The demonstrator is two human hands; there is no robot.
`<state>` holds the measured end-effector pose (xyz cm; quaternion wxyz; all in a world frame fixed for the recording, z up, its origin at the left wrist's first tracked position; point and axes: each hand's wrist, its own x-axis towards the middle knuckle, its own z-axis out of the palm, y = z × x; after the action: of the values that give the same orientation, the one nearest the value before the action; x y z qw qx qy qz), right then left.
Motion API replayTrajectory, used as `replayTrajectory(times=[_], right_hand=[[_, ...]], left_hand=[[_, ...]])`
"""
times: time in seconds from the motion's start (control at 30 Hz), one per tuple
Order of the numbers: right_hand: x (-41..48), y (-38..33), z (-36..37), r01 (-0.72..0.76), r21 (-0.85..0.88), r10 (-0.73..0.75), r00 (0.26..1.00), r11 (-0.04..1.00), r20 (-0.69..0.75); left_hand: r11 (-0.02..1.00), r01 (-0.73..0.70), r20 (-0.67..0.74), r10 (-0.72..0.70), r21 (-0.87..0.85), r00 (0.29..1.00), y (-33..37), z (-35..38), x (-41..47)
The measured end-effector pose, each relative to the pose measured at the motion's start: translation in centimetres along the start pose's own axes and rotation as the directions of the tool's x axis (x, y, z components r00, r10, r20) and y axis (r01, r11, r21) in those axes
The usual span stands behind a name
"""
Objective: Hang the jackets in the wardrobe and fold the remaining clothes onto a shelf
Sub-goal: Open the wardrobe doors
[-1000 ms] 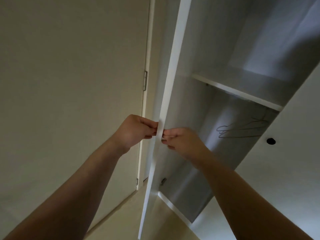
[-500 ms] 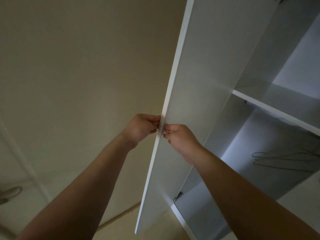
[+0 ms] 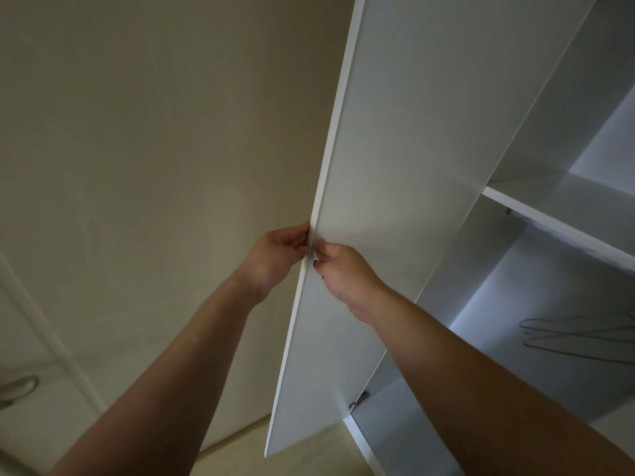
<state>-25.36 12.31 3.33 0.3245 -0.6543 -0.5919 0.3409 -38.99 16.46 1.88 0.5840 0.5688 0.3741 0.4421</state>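
Note:
The white wardrobe door point(image 3: 405, 139) stands swung out edge-on in front of me. My left hand point(image 3: 275, 255) grips its front edge from the outer side, fingers curled round it. My right hand point(image 3: 343, 273) pinches the same edge from the inner side, just below the left hand. Behind the door the wardrobe interior is open: a white shelf point(image 3: 556, 225) crosses it, and below the shelf several thin wire hangers point(image 3: 577, 334) hang at the right. No jackets or other clothes are in view.
A beige wall point(image 3: 154, 166) fills the left. A door handle point(image 3: 17, 388) shows at the far left edge, next to a white door frame point(image 3: 62, 348). A metal hinge point(image 3: 357, 400) joins the door's lower end to the wardrobe. Pale floor point(image 3: 309, 455) lies below.
The wardrobe door has swung further out with both hands on its edge. More of the interior, shelf and hangers now shows at the right.

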Motion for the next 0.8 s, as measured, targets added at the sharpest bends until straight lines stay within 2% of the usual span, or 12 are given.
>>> replayTrajectory(times=[0.1,0.2,0.27,0.37,0.43,0.5,0.53,0.57,0.67,0.7,0.8], right_hand=[[0.4,-0.1,-0.3,-0.005,0.023,0.004,0.999,1.000,0.046],[0.3,0.3,-0.8,-0.018,0.066,0.013,0.997,0.998,0.069],[0.1,1.0,-1.4,-0.042,0.116,0.037,0.998,0.992,0.045],[-0.6,2.5,-2.9,-0.080,0.170,0.091,0.994,0.982,-0.056],[-1.4,3.4,-4.3,-0.100,0.230,0.130,0.984,0.968,-0.118],[-2.5,4.6,-6.2,-0.112,0.269,0.167,0.967,0.957,-0.194],[-3.1,5.1,-7.2,-0.123,0.274,0.190,0.953,0.954,-0.235],[-3.8,5.7,-8.2,-0.139,0.278,0.218,0.936,0.950,-0.277],[-6.2,7.6,-11.4,-0.177,0.281,0.285,0.865,0.943,-0.412],[-7.1,8.4,-12.4,-0.191,0.277,0.302,0.840,0.942,-0.451],[-10.0,11.0,-15.3,-0.236,0.244,0.335,0.755,0.941,-0.564]], left_hand=[[0.998,0.000,-0.072,-0.004,-0.059,0.997,0.0,0.5,-0.2],[0.995,-0.070,-0.229,0.052,-0.071,0.972,0.6,1.3,-0.8],[0.983,-0.184,-0.330,0.183,0.028,0.926,1.3,2.1,-1.5],[0.909,-0.321,-0.342,0.400,0.264,0.850,2.2,4.1,-2.8],[0.803,-0.395,-0.344,0.562,0.447,0.752,2.7,5.8,-3.4],[0.576,-0.535,-0.231,0.783,0.618,0.577,2.9,7.9,-3.5],[0.472,-0.610,-0.151,0.852,0.636,0.502,2.6,9.2,-3.3],[0.453,-0.658,-0.105,0.862,0.602,0.496,2.4,10.6,-3.1],[0.599,-0.649,-0.002,0.736,0.470,0.677,1.4,15.9,-2.5],[0.611,-0.644,0.063,0.701,0.460,0.710,0.8,17.8,-2.3],[0.659,-0.666,0.259,0.615,0.349,0.745,-0.8,23.1,-1.5]])
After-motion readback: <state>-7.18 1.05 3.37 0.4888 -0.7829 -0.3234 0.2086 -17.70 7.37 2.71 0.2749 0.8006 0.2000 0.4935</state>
